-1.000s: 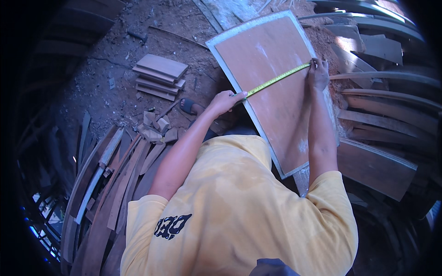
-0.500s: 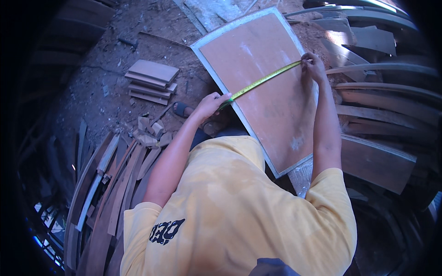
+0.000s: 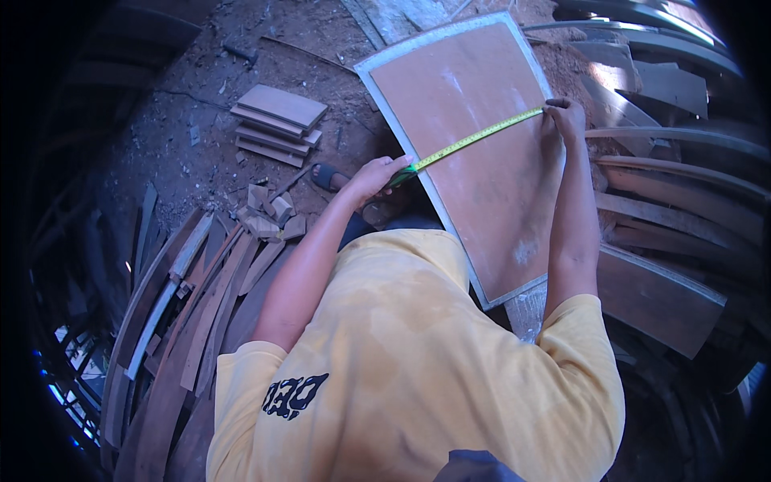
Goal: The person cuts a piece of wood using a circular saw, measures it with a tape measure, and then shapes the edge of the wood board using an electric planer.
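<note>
A yellow tape measure (image 3: 474, 140) is stretched across a brown board panel (image 3: 474, 209) with a pale border. My left hand (image 3: 377, 175) is closed around its green case at the panel's left edge. Over by the right edge, the fingers of my right hand (image 3: 565, 118) pinch the free end of the tape. The blade bows slightly along its length. My right forearm hides part of the panel's right border.
A stack of short planks (image 3: 279, 116) lies on the dirt floor at the left, with small wood offcuts (image 3: 269, 210) nearer. Long curved wood strips (image 3: 201, 313) crowd the lower left. More curved pieces (image 3: 683, 169) line the right, beside a dark board (image 3: 654, 297).
The panel, floor items and both hands appear shifted slightly to the right in the picture. The tape is still held at both ends across the panel.
</note>
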Demonstrator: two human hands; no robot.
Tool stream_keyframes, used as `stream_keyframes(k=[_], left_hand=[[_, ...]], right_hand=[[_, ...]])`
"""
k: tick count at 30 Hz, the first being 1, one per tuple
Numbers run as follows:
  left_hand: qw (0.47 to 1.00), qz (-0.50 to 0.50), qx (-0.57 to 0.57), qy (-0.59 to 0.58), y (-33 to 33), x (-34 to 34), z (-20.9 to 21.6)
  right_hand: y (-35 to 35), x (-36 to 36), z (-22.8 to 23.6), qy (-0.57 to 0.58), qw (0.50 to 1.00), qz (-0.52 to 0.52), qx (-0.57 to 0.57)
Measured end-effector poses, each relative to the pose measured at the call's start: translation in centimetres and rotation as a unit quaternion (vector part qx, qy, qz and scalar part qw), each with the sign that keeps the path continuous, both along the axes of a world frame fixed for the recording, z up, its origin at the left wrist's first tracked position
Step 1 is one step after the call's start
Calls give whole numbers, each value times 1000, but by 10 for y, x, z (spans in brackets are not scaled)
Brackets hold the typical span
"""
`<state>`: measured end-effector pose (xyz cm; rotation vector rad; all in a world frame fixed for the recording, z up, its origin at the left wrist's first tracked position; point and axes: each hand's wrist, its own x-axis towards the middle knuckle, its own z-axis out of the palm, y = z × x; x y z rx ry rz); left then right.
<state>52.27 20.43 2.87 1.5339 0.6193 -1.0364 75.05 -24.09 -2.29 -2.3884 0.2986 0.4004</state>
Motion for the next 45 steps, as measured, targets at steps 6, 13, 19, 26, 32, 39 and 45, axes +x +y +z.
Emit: stream_keyframes(k=[6,13,19,26,32,39,45], left_hand=[[1000,-12,-2,-12,2,-1,-4],[999,-10,-5,-37,2,-7,0],[997,-65,-13,-26,1,6,8],[991,-50,-97,-72,-4,10,17],[984,-91,-127,-89,17,3,0],[987,-101,-33,-123,135,-27,-36],[969,-77,227,-54,327,-80,-148]], right_hand=[[9,-2,5,-3,1000,0,-23],[24,-8,6,3,998,-52,-32],[32,-18,11,-37,996,-76,-9],[95,-108,52,-256,964,-16,-71],[194,-236,94,-172,979,-71,80],[222,-310,99,-172,985,0,-11],[227,-343,75,-148,966,-172,-124]])
